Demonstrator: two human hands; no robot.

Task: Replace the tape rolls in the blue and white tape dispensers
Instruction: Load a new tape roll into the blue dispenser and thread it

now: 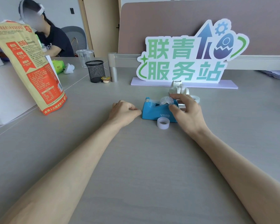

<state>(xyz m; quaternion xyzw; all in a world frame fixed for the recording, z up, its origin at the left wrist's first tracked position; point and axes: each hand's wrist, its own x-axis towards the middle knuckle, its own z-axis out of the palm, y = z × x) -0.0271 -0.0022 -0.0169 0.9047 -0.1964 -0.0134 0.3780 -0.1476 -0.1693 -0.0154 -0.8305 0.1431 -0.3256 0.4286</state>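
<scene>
The blue tape dispenser [153, 111] stands on the grey desk, its cutter end pointing left. A clear tape roll [166, 100] sits in its cradle. My right hand [187, 110] wraps the dispenser's right end, thumb on its side and fingers over the roll. My left hand [124, 110] rests fisted on the desk, knuckles against the dispenser's left end. A loose translucent roll [163, 123] lies in front of the dispenser. The white tape dispenser [178, 88] stands just behind, with a white roll [195, 98] lying flat to its right.
A large cut-out sign [189, 54] on a lilac base stands behind the dispensers. A tall printed paper bag [29, 65] is at the left. A black mesh pen cup [95, 71] and small pudding cup [105, 79] sit behind. A person sits at far left.
</scene>
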